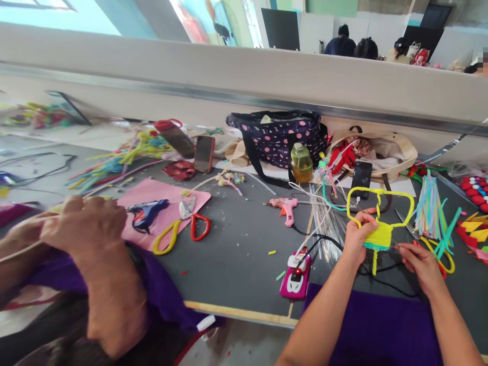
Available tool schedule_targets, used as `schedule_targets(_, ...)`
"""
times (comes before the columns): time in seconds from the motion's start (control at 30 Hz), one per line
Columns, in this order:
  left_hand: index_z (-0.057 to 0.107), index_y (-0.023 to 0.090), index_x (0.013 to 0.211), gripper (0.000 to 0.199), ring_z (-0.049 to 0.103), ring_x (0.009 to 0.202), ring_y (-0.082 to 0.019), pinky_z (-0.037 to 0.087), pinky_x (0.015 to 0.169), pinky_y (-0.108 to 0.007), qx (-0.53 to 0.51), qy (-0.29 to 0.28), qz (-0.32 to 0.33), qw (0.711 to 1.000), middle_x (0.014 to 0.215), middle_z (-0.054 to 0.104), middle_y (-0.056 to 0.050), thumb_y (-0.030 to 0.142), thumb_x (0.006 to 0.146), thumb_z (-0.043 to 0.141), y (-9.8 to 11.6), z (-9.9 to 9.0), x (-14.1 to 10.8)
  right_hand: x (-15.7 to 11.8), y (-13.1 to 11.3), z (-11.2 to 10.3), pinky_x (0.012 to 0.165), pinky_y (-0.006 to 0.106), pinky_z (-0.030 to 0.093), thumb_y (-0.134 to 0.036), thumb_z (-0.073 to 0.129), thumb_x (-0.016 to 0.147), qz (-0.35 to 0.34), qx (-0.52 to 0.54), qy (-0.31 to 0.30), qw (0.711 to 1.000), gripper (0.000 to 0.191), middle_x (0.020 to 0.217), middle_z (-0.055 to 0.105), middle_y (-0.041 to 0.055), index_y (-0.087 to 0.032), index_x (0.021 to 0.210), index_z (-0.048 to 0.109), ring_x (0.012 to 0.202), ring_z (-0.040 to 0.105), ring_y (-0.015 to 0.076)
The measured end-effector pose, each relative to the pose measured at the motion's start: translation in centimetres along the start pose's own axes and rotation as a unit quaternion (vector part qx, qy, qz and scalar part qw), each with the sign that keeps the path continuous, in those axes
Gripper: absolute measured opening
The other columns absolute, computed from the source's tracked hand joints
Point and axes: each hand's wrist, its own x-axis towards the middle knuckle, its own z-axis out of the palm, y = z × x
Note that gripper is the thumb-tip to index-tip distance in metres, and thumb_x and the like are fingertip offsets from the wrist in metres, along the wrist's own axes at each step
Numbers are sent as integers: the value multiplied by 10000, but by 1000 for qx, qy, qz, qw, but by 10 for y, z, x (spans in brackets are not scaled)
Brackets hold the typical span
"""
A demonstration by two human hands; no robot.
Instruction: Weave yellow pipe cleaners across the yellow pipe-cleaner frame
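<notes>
Grey worktop, backed by a pale partition; clock positions are taken from the held piece, twelve pointing away from the person. Left hand grips a yellow fuzzy frame at its wrapped middle, thumb across the front, raised above the worktop with its two loops toward twelve and its stalk toward six. This hold presumably steadies the piece and leaves its turquoise lower edge accessible. Right hand, at four, is closed in a fingertip pinch on what appears to be a fine strand beside that edge.

Purple cloth lies below at six, probably guarding clothing. Yellow-and-red-handled scissors lie at four, partly behind the right hand; pastel stems stand bundled at two, seemingly for easy reach. A black phone rests at eleven, before a beige bag. Clear rods lie at nine. Pink glue gun lies at ten, magenta power strip at eight, cables close by, likely to keep power near.

Farther at nine, a co-worker's hands are closed; contents cannot be determined.
</notes>
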Motion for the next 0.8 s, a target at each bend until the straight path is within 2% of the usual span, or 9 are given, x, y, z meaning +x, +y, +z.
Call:
schedule_targets(0.13,630,144,640,137,578,760,-130,423,677,-251,-3,-4,-3,1000,1184,605,-59,185,593,752,-1,-1,2,1,1,4,409,194,328,-479,830,589,9,9,-6,1000,421,733,701,57,-179,879,766,517,495,105)
schedule_targets(0.33,633,137,635,134,602,777,-146,445,711,-278,-20,-12,-3,1000,1209,596,-71,177,604,757,0,0,1,-1,4,8,410,179,303,-476,816,620,10,4,-14,1000,433,550,572,-4,-164,915,758,498,464,92)
schedule_targets(0.63,638,145,646,160,623,825,-164,458,755,-291,-22,-22,7,999,1260,571,-69,210,602,778,0,0,0,2,13,7,430,204,381,-482,830,588,7,11,10,1000,445,620,620,14,-169,896,759,522,521,117)
schedule_targets(0.8,637,145,649,166,621,824,-164,461,748,-287,-18,-22,6,1000,1238,581,-71,218,601,778,-1,0,1,3,16,7,411,199,345,-482,824,604,-1,21,9,1000,441,582,598,13,-164,902,757,504,497,112)
